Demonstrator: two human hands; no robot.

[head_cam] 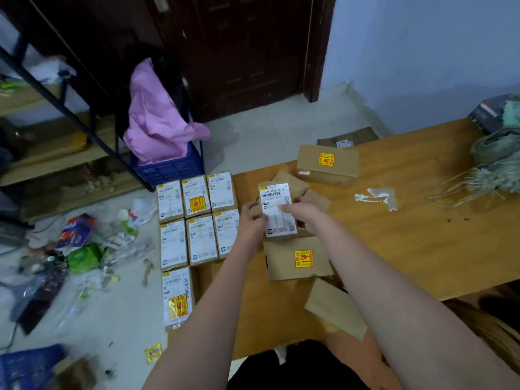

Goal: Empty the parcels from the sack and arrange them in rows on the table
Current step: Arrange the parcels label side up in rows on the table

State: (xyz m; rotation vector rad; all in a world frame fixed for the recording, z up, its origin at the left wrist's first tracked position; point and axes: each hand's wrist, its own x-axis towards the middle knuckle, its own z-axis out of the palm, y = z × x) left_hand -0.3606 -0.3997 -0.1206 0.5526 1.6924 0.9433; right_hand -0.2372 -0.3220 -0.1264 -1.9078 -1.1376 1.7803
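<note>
Two bare forearms are reaching up from the bottom of the frame over a wooden table (408,243). At the lower right, a plain brown box (334,308) is lying loose and crooked, not yet sorted. Just above it, near the centre, another box with a yellow sticker (298,261) is sitting flat.

At the centre, both hands are holding one small parcel (277,211) with its white label facing up — the left hand (250,218) is gripping its left edge and the fingers of the right hand (302,211) are curling over its right edge, probably so the label can be read and the parcel squared before it joins the others. It is hovering over a small jumble of unsorted boxes.

To the left, seven labelled parcels (194,220) are lying edge to edge in neat rows, labels up — likely for easy scanning.

Farther off, a lone stickered box (327,164) is waiting, and at the far right edge the frayed, emptied sack (492,161) is slumping on the table.
</note>
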